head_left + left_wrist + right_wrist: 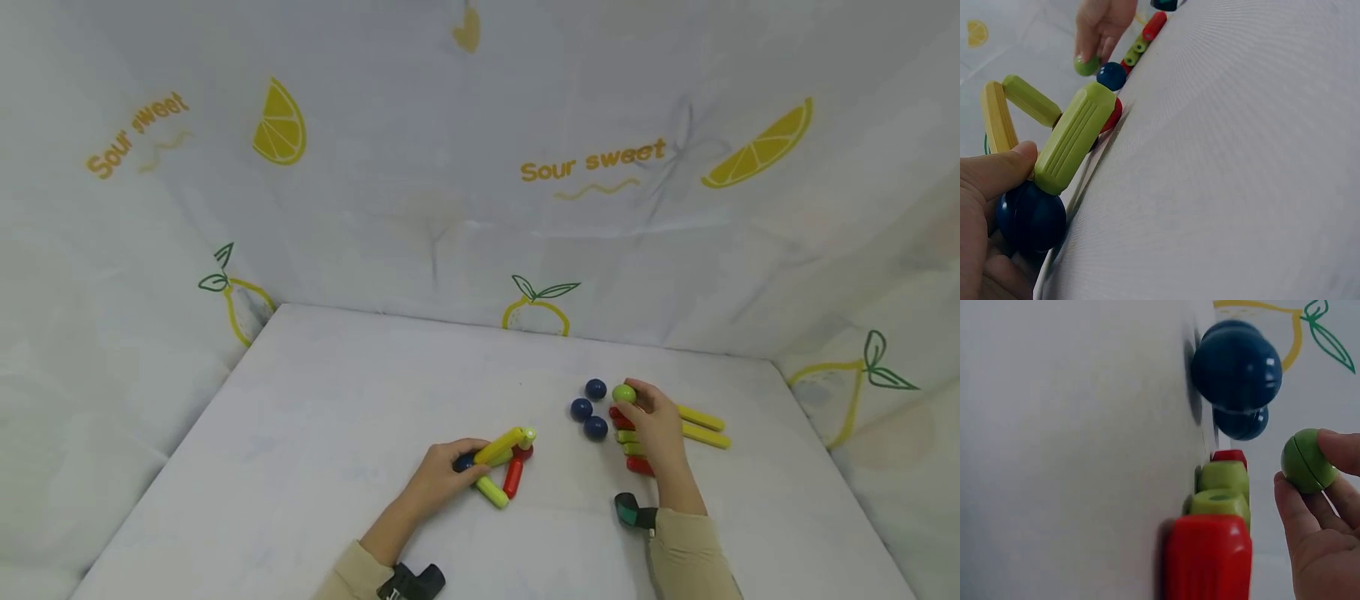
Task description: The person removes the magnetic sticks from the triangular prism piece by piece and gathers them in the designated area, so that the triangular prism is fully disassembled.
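My left hand (442,477) grips a dark blue ball (1032,215) at one corner of a partly built frame of rods and balls. Joined to that ball is a ridged light green rod (1075,139), with the thumb lying beside it. The frame also has a yellow rod (499,447) slanting upward and a red rod (513,477) low on the table. Over on the right, my right hand (654,421) pinches a green ball (1307,460) between thumb and fingers, above a row of short red and green rods (1219,478).
Several loose dark blue balls (596,428) sit left of the right hand. Two long yellow rods (705,435) lie to its right, partly behind it. The white table (360,375) ends at a printed white cloth (405,250) at the back and sides.
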### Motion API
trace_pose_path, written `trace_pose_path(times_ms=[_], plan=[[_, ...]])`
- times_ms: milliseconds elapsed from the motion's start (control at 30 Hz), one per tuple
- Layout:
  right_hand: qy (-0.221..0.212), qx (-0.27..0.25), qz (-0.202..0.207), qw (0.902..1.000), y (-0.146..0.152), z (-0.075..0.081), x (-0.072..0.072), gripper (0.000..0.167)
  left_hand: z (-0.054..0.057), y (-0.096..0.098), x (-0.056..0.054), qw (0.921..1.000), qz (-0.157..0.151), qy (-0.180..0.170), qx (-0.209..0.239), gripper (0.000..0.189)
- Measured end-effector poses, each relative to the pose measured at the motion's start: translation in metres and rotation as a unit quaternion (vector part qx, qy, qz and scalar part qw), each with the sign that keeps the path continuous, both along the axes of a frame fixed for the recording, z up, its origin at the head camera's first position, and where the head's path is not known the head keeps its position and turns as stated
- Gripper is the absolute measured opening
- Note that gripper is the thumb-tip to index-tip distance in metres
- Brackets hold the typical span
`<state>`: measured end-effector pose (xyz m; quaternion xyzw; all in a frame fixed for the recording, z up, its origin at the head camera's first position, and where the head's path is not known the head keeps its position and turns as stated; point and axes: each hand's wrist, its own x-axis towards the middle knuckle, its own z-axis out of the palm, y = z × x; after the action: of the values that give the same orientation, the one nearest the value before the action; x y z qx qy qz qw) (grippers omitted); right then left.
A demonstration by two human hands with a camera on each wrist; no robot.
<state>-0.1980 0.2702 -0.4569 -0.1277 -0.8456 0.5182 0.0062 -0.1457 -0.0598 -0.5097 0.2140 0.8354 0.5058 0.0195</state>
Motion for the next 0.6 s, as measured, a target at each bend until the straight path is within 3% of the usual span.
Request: trace_pose_path(times_ms=[267, 600], plan=[[-0.024, 0.027, 0.03, 0.9989, 0.014, -0.001, -0.026, 0.051, 0.0, 0.002, 0.001, 1.0, 0.003, -0.003, -0.004, 0.034], [-0.051, 0.114, 0.077, 0.9891, 0.015, -0.006, -0.037, 0.048, 0.002, 0.002, 0.002, 0.9999, 0.005, -0.009, -0.005, 0.034]])
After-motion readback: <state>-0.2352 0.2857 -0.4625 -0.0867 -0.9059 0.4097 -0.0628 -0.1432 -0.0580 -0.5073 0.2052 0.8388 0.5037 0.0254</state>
